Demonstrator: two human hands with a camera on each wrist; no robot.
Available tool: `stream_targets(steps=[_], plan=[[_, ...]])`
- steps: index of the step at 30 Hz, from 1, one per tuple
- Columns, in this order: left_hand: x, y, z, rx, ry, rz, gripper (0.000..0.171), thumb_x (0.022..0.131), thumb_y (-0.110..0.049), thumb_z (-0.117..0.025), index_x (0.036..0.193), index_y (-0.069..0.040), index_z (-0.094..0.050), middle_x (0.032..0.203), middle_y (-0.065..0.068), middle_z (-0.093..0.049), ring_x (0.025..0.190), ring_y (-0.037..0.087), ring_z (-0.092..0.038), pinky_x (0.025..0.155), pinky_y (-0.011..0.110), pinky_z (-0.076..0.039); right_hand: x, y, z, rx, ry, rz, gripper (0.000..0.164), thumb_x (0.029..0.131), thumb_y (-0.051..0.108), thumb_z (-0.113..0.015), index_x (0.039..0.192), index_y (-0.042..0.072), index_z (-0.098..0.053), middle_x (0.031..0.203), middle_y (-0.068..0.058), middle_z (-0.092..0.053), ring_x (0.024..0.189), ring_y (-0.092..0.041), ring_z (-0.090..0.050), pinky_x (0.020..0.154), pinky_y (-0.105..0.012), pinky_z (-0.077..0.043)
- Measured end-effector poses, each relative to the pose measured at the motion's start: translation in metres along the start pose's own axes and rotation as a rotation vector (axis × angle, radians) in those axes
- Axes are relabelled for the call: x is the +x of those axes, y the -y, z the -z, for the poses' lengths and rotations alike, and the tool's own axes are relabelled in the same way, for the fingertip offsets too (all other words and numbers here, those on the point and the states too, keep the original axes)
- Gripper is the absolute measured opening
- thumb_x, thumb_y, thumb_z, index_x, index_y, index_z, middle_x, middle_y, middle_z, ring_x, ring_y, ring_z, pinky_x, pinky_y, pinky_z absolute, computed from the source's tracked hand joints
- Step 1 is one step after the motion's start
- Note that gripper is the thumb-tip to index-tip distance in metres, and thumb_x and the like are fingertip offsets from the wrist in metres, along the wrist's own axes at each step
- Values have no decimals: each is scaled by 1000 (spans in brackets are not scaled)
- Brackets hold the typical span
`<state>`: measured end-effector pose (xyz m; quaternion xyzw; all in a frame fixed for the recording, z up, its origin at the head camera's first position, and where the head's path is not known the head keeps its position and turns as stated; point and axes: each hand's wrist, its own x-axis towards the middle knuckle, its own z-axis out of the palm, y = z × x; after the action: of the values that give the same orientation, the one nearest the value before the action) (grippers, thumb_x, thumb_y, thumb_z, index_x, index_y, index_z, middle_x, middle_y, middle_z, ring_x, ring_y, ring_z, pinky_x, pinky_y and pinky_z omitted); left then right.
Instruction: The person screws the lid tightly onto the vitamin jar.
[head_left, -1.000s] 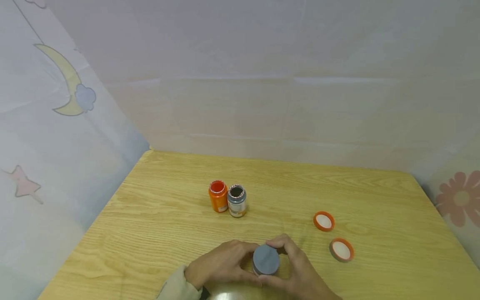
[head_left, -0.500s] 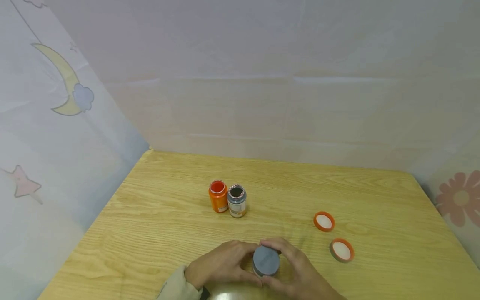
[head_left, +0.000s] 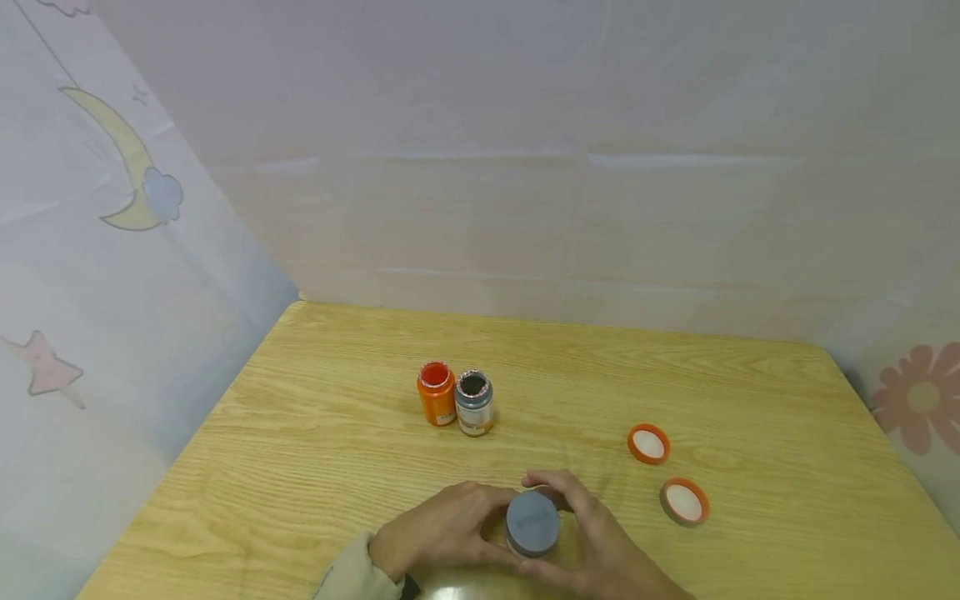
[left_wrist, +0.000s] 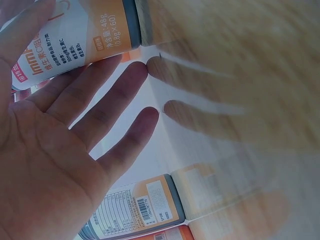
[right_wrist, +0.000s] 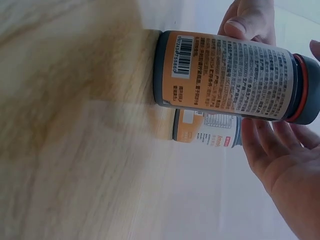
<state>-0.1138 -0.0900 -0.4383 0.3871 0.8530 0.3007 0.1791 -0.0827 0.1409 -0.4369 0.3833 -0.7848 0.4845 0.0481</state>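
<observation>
A supplement bottle (right_wrist: 227, 75) with an orange and white label and a grey lid (head_left: 532, 523) stands upright on the table near the front edge. An orange ring (right_wrist: 301, 87) shows just below the lid. My left hand (head_left: 450, 527) grips the bottle's body between thumb and fingers; in the left wrist view its ring and little fingers (left_wrist: 132, 135) stretch out away from it. Around the lid, my right hand (head_left: 600, 542) has its fingers and thumb spread wider than the lid. In the right wrist view the thumb (right_wrist: 315, 48) stands off the lid.
Behind the hands stand a lidless orange bottle (head_left: 437, 402) and a lidless grey bottle (head_left: 474, 412), side by side. Two lids lie upturned at the right: an orange lid (head_left: 648, 444) and a grey lid with orange inner rim (head_left: 684, 502). Printed cloth walls (head_left: 450, 208) border the wooden table (head_left: 315, 467).
My right hand's fingers and thumb have spread farther apart around the lid. The left hand and the bottle have stayed in place.
</observation>
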Motion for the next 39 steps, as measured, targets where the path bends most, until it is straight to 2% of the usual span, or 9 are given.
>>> stream_targets(steps=[5,10,18,21,24,26,28,31,39], plan=[[-1,0,0,8,-6,0,58,85,-52,-72,132,-21,-60,128,-14,-66,115,-2,-59,100,24,-51,-1,-3,2,0,40,29,72,83,15,-81,143,8,-43,132,-4,-57,117,-8,-56,101,-17,-46],[0,0,1,-25,-1,7,55,85,-50,-73,131,-24,-60,127,-16,-65,114,-4,-58,99,23,-50,-1,-5,1,-26,20,63,66,83,15,-81,138,3,-48,128,-1,-60,113,-8,-58,98,-19,-48],[2,-1,1,-61,13,14,51,87,-50,-71,131,-26,-60,128,-17,-64,114,-5,-57,99,23,-50,0,-3,-2,15,-38,46,66,76,15,-86,129,2,-49,120,0,-60,108,-8,-58,95,-18,-48],[1,-2,1,-39,8,16,52,87,-51,-70,131,-25,-61,128,-16,-65,114,-5,-57,99,23,-50,1,-1,-2,19,-35,0,67,76,19,-87,130,6,-48,121,1,-59,108,-7,-58,95,-18,-48],[0,-1,1,-19,0,7,54,87,-50,-71,132,-22,-61,128,-15,-65,114,-5,-58,99,23,-50,1,-1,-2,8,-23,-8,70,77,22,-86,133,6,-47,125,-2,-59,111,-7,-57,96,-18,-48],[0,-1,1,-16,-5,-3,55,87,-50,-71,132,-21,-60,127,-14,-66,113,-5,-58,99,22,-50,1,-2,-1,0,-14,14,73,78,21,-86,137,6,-46,127,-4,-58,113,-7,-56,98,-16,-46],[0,-1,1,-18,-7,-11,56,86,-50,-71,132,-21,-60,127,-14,-66,113,-5,-58,99,22,-50,1,-3,-1,-1,-4,72,73,79,16,-85,139,2,-46,128,-8,-58,115,-9,-55,102,-16,-44],[-1,-1,1,-22,-9,-14,57,85,-50,-72,132,-21,-60,126,-14,-66,112,-5,-59,98,21,-50,1,-5,0,2,2,112,72,80,12,-84,139,1,-46,128,-7,-58,116,-9,-55,104,-14,-42],[0,0,1,-48,1,-4,50,86,-49,-72,129,-25,-61,127,-17,-65,114,-5,-58,98,21,-50,1,-5,-4,16,-68,67,65,75,14,-88,127,2,-51,118,0,-60,105,-8,-57,90,-18,-48]])
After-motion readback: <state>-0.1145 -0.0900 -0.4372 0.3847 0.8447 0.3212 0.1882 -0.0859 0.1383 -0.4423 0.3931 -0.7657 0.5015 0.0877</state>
